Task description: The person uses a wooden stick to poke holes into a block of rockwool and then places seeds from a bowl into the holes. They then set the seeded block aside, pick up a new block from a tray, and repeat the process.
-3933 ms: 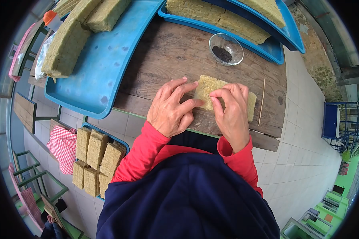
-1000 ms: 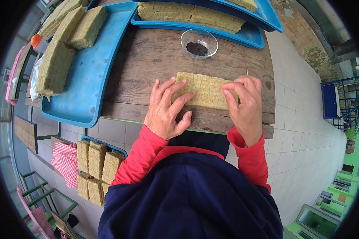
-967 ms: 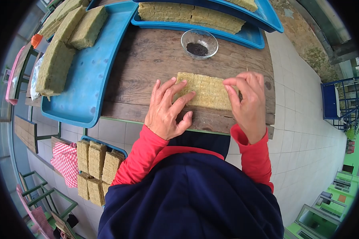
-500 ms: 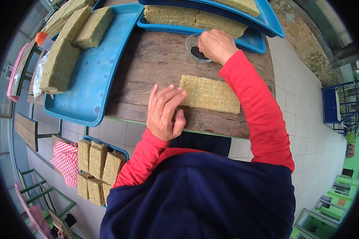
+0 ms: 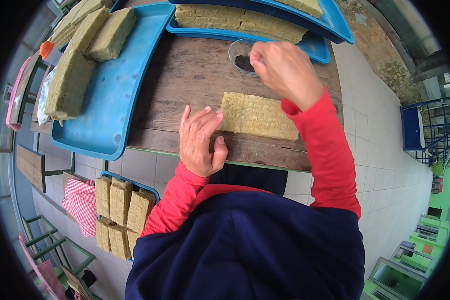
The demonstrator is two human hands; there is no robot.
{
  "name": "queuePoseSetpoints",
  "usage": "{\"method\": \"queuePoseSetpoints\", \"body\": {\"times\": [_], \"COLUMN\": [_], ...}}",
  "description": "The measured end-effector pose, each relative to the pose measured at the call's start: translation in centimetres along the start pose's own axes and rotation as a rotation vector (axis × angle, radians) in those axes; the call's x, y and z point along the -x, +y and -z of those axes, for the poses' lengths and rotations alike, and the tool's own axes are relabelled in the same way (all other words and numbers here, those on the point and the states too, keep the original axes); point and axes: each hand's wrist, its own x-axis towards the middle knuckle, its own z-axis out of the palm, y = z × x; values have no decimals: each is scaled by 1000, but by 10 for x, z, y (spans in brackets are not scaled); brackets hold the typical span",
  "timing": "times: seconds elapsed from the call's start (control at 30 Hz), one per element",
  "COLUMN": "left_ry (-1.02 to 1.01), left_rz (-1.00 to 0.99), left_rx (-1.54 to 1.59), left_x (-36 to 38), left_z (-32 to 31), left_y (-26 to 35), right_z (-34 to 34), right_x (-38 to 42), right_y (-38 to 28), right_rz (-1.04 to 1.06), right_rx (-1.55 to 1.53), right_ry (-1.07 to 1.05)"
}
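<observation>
A pale yellow-brown fibrous slab, scored into small blocks, lies flat on the wooden table. At its left end rests my left hand, fingers stretched out, the fingertips at or very near the slab's edge. My right hand hangs just right of a small clear bowl, its fingers pinched together. Whatever is between those fingertips is hidden. Dark fine grains lie in the bottom of the bowl.
A blue tray with fibrous blocks stands at the left. Stacked blue trays with more slabs stand at the back. Below left, another tray holds several blocks. The table's front edge is close to my body.
My right hand has lifted out of the bowl and moved slightly right, fingers still pinched. My left hand stays beside the slab. The whole view has shifted a little.
</observation>
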Motion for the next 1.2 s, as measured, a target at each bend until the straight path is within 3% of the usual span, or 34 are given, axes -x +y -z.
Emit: {"method": "queuePoseSetpoints", "body": {"times": [0.03, 0.13, 0.33, 0.93, 1.2], "left_ry": [0, -19, -39, -61, -55], "left_rz": [3, 4, -21, -20, -16], "left_rx": [4, -9, -37, -73, -77], "left_x": [0, 1, 2, 2, 0], "left_z": [0, 0, -2, -2, -2], "left_y": [0, 0, 1, 1, 3], "right_z": [7, 34, 17, -2, 16], "right_x": [15, 59, 116, 122, 138], "right_y": [-2, -17, -10, -10, -5], "right_rz": [40, -99, -264, -203, -356], "right_rx": [-75, -98, -185, -175, -276], "right_ry": [70, -19, -48, 23, 37]}}
